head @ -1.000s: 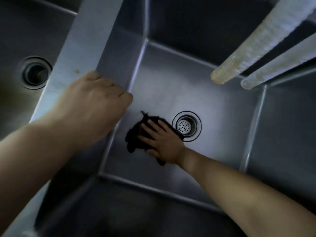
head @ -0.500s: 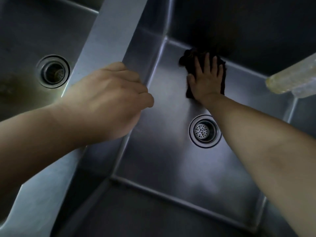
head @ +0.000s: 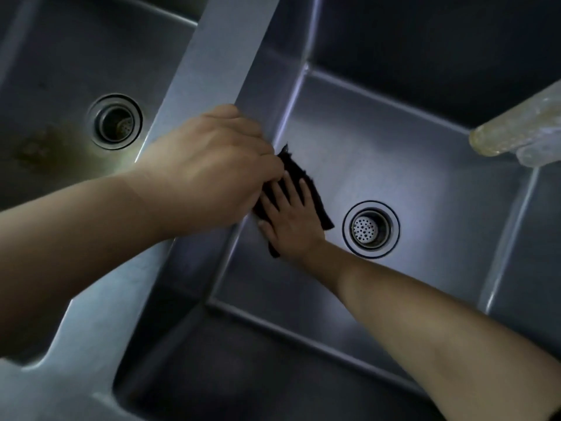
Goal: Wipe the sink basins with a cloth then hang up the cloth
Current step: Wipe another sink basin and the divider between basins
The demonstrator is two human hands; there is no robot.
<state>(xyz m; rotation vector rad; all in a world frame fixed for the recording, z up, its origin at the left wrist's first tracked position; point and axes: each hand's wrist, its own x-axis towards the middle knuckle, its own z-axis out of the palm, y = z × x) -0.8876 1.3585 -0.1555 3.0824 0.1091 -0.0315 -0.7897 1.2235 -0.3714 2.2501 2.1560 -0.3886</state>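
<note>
A dark cloth point(head: 293, 167) lies flat on the floor of the right steel basin point(head: 409, 165), close to its left wall and left of the drain strainer point(head: 370, 228). My right hand point(head: 288, 217) presses on the cloth with straight, spread fingers. My left hand point(head: 209, 168) rests on the steel divider point(head: 212, 62) between the two basins, its fingers curled over the divider's edge into the right basin. The left hand hides the cloth's left part. The left basin point(head: 54, 71) shows a brownish stain near its drain point(head: 115, 121).
Two pale, scaly faucet spouts point(head: 516, 129) reach in from the upper right above the right basin. The right basin's near wall point(head: 243, 360) is dark below my arms.
My right hand has slid the cloth from the basin's far edge back toward me and to the left wall. The left hand has stayed on the divider.
</note>
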